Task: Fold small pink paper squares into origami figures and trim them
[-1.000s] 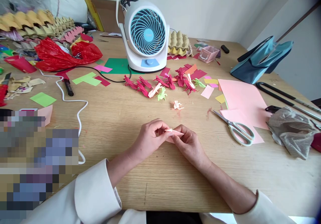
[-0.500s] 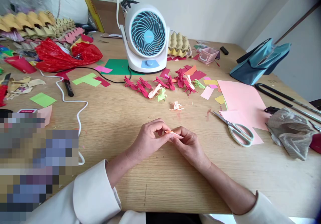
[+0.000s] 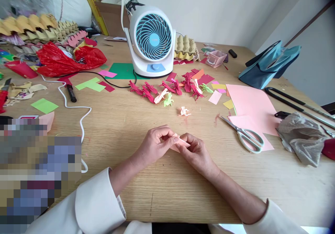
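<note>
Between my two hands is a small folded piece of pale pink paper (image 3: 184,143), held just above the table. My left hand (image 3: 158,142) pinches its left side between thumb and fingers. On the other side, the thumb and fingers of my right hand (image 3: 195,152) close on its right part. Fingers cover much of the paper, so its full shape is hidden. A little beyond my hands lies a pale pink folded paper figure (image 3: 184,111). Farther back is a cluster of dark red paper figures (image 3: 148,93), with light green ones (image 3: 168,100) among them.
White-handled scissors (image 3: 244,136) lie right of my hands, partly on pink paper sheets (image 3: 252,103). A white fan (image 3: 154,40) stands at the back. To the left are a white cord (image 3: 82,122), green paper pieces (image 3: 44,105) and a red plastic bag (image 3: 60,59).
The paper between my fingers has turned and opened out somewhat, showing more of its surface above and below my thumbs. Both hands keep their grip in nearly the same place.
</note>
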Available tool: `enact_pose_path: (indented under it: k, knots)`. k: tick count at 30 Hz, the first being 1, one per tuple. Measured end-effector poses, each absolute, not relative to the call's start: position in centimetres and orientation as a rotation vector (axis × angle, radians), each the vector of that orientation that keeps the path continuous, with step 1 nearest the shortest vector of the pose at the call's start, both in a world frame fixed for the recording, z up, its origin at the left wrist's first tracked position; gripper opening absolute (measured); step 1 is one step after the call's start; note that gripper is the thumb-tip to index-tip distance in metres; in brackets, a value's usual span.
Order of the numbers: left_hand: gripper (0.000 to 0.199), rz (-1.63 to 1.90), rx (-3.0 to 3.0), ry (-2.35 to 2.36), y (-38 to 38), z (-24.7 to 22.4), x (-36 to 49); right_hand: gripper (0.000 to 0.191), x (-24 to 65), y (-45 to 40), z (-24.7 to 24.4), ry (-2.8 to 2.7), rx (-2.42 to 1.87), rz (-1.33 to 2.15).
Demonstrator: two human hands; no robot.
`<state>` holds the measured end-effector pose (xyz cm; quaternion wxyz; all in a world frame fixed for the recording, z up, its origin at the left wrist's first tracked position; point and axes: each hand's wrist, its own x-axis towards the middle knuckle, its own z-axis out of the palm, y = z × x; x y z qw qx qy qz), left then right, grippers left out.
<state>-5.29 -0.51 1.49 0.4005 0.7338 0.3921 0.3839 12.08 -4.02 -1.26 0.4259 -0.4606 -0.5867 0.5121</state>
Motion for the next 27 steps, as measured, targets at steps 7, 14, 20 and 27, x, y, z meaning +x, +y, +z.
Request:
enact_pose_path:
  k: [7,14,20,27]
  knots:
    - [0.029,0.954,1.826,0.978,-0.5,1.3,-5.4,0.021,11.9,-4.0,-0.9,-1.454,-1.168,1.306]
    - [0.021,0.944,1.768,1.053,-0.7,1.0,-4.9,0.029,11.9,-3.8,-1.1,-1.376,-1.216,1.288]
    - [0.021,0.904,1.664,1.068,-0.6,-0.1,-4.7,0.031,12.0,-3.7,-1.8,-1.352,-1.201,1.285]
    - [0.012,0.97,1.817,1.107,-1.1,1.4,-4.8,0.019,12.2,-3.7,-1.6,-1.371,-1.067,1.258]
